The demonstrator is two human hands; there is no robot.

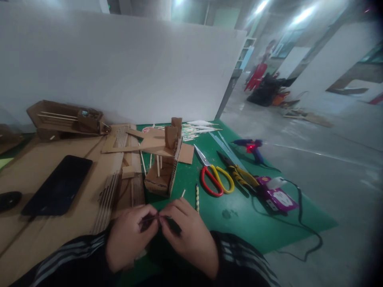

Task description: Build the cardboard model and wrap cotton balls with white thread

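My left hand point(131, 235) and my right hand point(188, 235) meet near the front edge of the table, thumbs and forefingers pinched together almost tip to tip. Something thin and dark runs between the fingertips, too small and dim to name. Just beyond the hands stands a small cardboard structure point(160, 175) with wooden sticks upright in it. To the right of my right hand lies a yellow patterned pencil point(197, 198), and a short pale stick point(183, 193) is close to its knuckles.
Red-and-yellow scissors point(214, 179), pliers point(239, 175), a glue gun point(253, 148) with a red light and a purple power strip point(277, 195) lie on the green mat point(233, 235). At left are cardboard sheets, a black phone point(58, 185) and a cardboard box point(66, 117). A white panel point(119, 67) rises behind.
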